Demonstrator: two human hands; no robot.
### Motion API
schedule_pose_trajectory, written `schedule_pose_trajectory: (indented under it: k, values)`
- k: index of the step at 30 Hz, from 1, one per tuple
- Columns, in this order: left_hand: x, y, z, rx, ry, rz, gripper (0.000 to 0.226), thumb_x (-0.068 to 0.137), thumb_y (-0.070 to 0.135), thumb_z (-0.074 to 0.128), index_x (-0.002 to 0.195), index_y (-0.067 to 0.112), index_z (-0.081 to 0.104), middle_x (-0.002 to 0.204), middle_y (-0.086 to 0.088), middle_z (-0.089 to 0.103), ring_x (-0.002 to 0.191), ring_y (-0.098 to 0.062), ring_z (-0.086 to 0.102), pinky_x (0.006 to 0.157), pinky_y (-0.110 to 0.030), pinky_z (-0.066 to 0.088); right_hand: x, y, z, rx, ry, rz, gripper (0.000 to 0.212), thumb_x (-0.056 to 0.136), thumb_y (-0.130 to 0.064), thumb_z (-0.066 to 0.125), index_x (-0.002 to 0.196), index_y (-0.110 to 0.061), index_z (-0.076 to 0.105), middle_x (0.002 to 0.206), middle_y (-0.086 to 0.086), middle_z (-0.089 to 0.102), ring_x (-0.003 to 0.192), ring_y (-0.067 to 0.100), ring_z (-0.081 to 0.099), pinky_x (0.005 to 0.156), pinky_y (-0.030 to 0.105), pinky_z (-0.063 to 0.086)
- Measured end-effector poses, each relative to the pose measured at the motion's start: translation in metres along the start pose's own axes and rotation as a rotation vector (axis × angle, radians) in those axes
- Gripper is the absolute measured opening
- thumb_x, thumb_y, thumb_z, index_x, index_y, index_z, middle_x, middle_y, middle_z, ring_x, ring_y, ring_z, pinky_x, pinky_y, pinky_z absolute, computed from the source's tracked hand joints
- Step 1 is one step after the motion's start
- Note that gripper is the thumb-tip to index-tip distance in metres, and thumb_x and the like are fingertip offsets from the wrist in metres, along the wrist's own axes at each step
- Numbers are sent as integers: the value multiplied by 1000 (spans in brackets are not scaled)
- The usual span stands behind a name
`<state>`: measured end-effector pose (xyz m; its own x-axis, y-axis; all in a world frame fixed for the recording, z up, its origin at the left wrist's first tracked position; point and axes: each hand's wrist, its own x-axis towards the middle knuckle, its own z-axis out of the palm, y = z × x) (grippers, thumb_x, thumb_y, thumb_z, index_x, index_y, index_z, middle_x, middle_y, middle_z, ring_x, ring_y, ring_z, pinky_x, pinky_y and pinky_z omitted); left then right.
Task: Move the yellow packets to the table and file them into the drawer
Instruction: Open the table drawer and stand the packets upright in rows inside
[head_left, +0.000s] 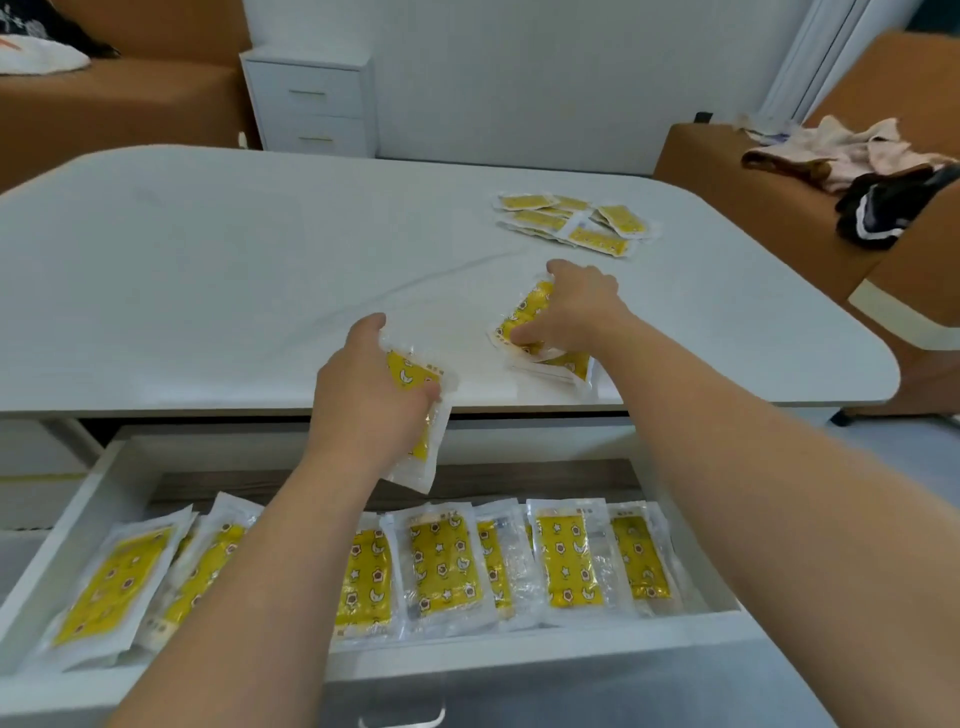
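Your left hand (366, 402) grips one yellow packet (408, 371) over the open drawer (130, 467); your right hand (571, 312) clutches a stack (566, 364) on the table (208, 260); packet lettering is unreadable.

head-worn camera looks forward and down, close over the table (208, 249).

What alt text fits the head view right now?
The left hand grips one yellow plastic-wrapped packet at the front edge of the white table, above the open white drawer holding a row of similar packets. The right hand grips a small stack of packets on the table; a loose pile lies farther back right.
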<state>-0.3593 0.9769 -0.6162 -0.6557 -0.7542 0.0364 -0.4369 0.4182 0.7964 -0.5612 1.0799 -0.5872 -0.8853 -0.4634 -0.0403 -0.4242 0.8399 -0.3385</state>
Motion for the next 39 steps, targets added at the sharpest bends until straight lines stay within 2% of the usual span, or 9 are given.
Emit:
schedule_pose_trajectory:
  k: [3, 5, 7, 18, 25, 29, 33, 36, 39]
  values:
    - [-21, 0, -8, -160, -25, -75, 58, 87, 29, 76, 139, 29, 50, 129, 3, 62, 110, -20, 64, 85, -36, 56, -7, -7, -13, 149, 25, -61, 67, 77, -27, 84, 136, -17, 53, 131, 5, 58, 122, 26, 55, 95, 38, 52]
    - [-32, 0, -12, -198, -80, -96, 25, 87, 28, 76, 110, 24, 65, 100, 3, 71, 88, -18, 69, 69, -32, 56, -25, -9, -21, 219, 63, -109, 41, 78, -21, 80, 114, -14, 62, 111, 3, 66, 103, 24, 64, 83, 39, 58]
    - [-37, 4, -20, -199, -213, -115, 11, 86, 28, 77, 94, 25, 70, 86, 5, 74, 79, -16, 72, 69, -34, 59, -55, -7, -26, 245, 29, -155, 30, 81, -19, 77, 108, -13, 66, 105, 3, 70, 96, 23, 67, 83, 43, 59]
    - [-30, -4, -35, 375, -507, 54, 20, 83, 26, 80, 96, 33, 68, 98, 12, 65, 84, -8, 60, 62, -27, 46, -143, 6, -30, 269, 143, -346, 23, 84, -29, 79, 100, -17, 65, 94, -2, 70, 87, 17, 65, 77, 39, 54]
    - [-24, -17, -39, 477, -603, -3, 18, 85, 16, 78, 96, 30, 72, 92, 10, 72, 80, -10, 69, 65, -27, 53, -140, 11, -12, 296, -159, -396, 16, 91, -26, 75, 105, -25, 67, 99, -11, 73, 89, 7, 69, 83, 35, 55]
    - [-18, -34, -49, 548, -596, -39, 19, 85, 13, 74, 91, 31, 72, 93, 8, 71, 82, -13, 68, 76, -34, 58, -140, 4, 6, 47, -407, -410, 16, 96, -25, 67, 110, -30, 61, 102, -14, 67, 90, 7, 64, 83, 37, 55]
    - [-11, -51, -63, 655, -562, -86, 25, 91, 10, 66, 97, 34, 67, 101, 8, 65, 94, -17, 62, 78, -33, 51, -141, -13, 38, -3, -460, -452, 16, 100, -21, 59, 97, -32, 48, 94, -14, 55, 80, 4, 54, 62, 25, 43]
    - [-6, -62, -74, 676, -501, -136, 29, 94, 4, 58, 100, 32, 62, 101, 4, 61, 96, -21, 58, 75, -33, 45, -140, -26, 56, 1, -471, -450, 25, 102, -15, 51, 118, -35, 46, 100, -12, 55, 83, 7, 55, 63, 24, 44]
    - [-2, -75, -85, 679, -458, -176, 30, 95, 1, 55, 101, 30, 57, 98, 3, 56, 95, -22, 55, 75, -34, 43, -139, -38, 68, 5, -500, -413, 39, 101, -9, 45, 135, -30, 43, 106, -2, 62, 86, 16, 62, 72, 39, 54]
